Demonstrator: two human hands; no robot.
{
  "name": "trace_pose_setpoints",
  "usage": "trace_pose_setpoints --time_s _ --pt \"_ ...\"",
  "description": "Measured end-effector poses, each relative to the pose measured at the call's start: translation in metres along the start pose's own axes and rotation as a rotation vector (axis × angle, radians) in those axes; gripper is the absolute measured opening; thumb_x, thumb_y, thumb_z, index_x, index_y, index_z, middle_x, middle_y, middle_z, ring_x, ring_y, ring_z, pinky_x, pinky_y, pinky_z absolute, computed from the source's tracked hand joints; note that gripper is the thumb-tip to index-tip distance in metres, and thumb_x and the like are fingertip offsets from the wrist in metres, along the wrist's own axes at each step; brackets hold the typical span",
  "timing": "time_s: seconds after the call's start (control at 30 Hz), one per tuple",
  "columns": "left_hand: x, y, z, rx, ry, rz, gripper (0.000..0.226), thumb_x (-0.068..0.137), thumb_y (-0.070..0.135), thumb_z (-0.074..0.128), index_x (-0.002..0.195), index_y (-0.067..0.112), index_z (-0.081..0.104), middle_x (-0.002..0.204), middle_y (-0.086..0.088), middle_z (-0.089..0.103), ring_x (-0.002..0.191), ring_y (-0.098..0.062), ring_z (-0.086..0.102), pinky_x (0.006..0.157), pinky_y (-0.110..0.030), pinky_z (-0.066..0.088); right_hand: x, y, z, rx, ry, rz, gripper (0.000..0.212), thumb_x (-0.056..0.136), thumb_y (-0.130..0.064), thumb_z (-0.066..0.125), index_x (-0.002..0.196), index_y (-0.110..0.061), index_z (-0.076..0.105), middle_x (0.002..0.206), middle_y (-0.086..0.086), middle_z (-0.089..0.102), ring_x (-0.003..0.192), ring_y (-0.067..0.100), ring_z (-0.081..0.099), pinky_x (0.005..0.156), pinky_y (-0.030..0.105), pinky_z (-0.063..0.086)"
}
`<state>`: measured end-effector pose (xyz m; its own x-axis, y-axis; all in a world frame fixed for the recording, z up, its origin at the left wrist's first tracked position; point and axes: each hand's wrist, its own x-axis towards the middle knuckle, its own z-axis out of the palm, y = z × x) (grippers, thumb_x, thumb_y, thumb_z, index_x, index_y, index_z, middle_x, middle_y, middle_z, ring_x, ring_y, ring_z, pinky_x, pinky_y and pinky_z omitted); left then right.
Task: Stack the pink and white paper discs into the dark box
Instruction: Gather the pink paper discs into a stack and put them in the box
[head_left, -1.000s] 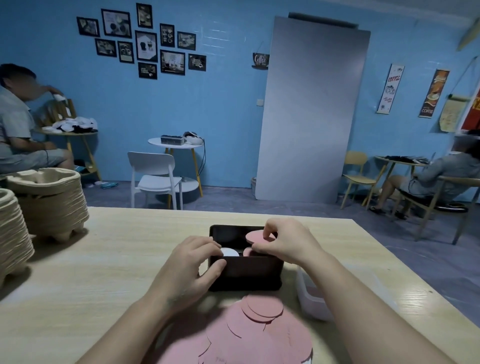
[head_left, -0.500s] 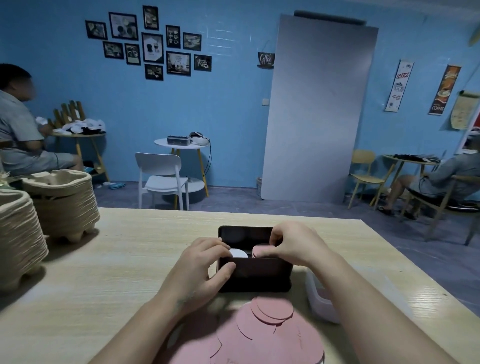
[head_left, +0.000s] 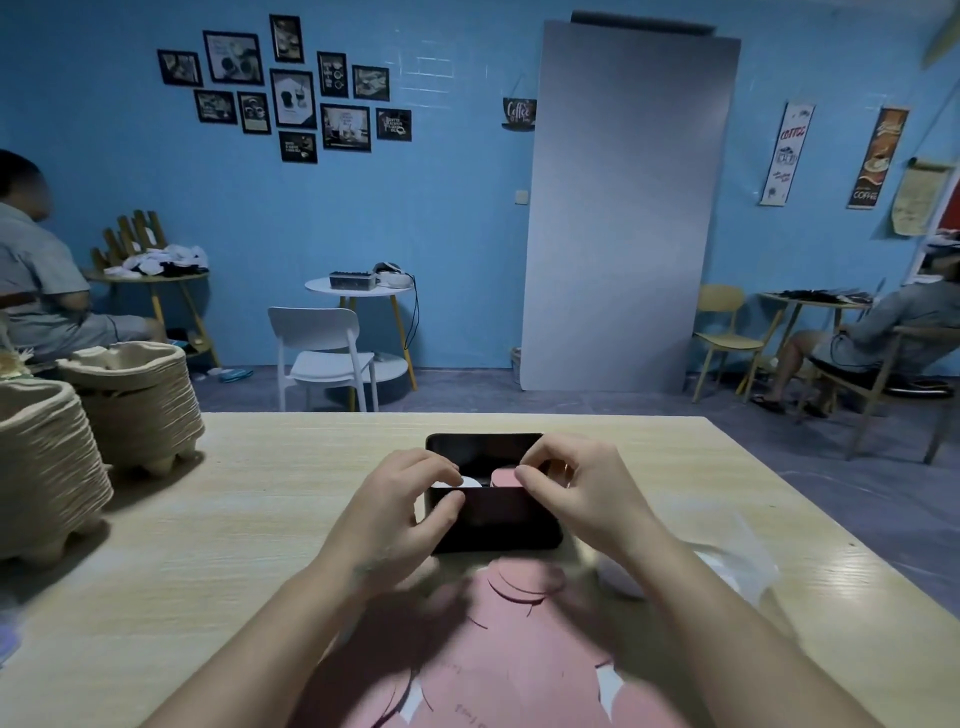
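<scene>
Dark rectangular box, open-topped, at the middle of the pale wood-grain counter, just beyond a spread of loose flat pink paper discs. Holds two stacks side by side, visible just over the near wall: round white paper disc topping the left stack, round pink paper disc topping the right.

Braced by the left hand: thumb against the outside of the near wall, fingers curled over the rim and touching the white disc. Pink disc pinched at its edge by the right hand, between thumb and forefinger, other fingers loosely curled; seemingly being settled onto its stack.

Looks partly done, as a judgement: box part-filled, yet many pink discs left overlapping at the near edge of the counter, with slivers of white showing among them. Possibly more white discs at the right, in a crumpled clear plastic wrapper beside the right forearm.

Depth of either stack impossible to judge, the inside blocked by near wall and both hands. Unclear too: pinched disc lying flat, or hovering just above. Near pile blurred and cut off by the bottom edge, so no count possible. Wrapper's contents hazy.

Further out, two stacks of beige moulded-pulp trays at the left of the counter, the nearer one cropped by the frame.
</scene>
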<state>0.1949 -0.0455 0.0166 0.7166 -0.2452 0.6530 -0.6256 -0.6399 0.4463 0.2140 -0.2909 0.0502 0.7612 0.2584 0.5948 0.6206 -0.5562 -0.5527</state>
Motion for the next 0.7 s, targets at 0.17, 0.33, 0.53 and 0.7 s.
trace_pose_setpoints --time_s 0.17,0.33,0.53,0.7 --pt "-0.026 0.020 -0.003 0.029 -0.109 0.062 0.008 0.091 0.034 0.061 0.095 0.029 0.067 0.095 0.020 0.062 0.095 -0.005 0.060 0.085 -0.028 0.049 -0.051 -0.007 0.005 0.032 -0.117 -0.066 0.004 0.085 -0.022 0.071 0.081 -0.021 0.071 0.076 -0.014 0.068 0.070 0.009 0.062 0.064 0.023 0.049" --pt "-0.052 0.026 -0.004 0.006 -0.223 0.016 0.004 0.093 0.030 0.065 0.095 0.031 0.068 0.093 0.021 0.064 0.094 -0.001 0.061 0.076 -0.018 0.050 -0.086 -0.005 0.006 -0.061 -0.234 -0.102 0.012 0.089 -0.036 0.062 0.092 -0.025 0.069 0.091 -0.014 0.068 0.090 0.004 0.061 0.079 0.027 0.052" --pt "-0.081 0.029 -0.014 0.020 -0.271 -0.018 0.006 0.094 0.036 0.065 0.097 0.032 0.068 0.095 0.021 0.064 0.091 -0.002 0.061 0.078 -0.027 0.054 -0.117 -0.015 -0.004 -0.096 -0.290 -0.090 0.016 0.092 -0.045 0.061 0.097 -0.030 0.066 0.099 -0.019 0.065 0.100 0.004 0.059 0.086 0.030 0.051" --pt "-0.096 0.034 -0.023 0.041 -0.161 -0.055 0.018 0.091 0.042 0.058 0.097 0.030 0.069 0.092 0.022 0.066 0.090 0.001 0.063 0.078 -0.026 0.051 -0.135 -0.018 -0.004 -0.095 -0.212 -0.082 0.011 0.092 -0.039 0.064 0.093 -0.029 0.066 0.096 -0.016 0.067 0.096 0.005 0.061 0.086 0.034 0.051"
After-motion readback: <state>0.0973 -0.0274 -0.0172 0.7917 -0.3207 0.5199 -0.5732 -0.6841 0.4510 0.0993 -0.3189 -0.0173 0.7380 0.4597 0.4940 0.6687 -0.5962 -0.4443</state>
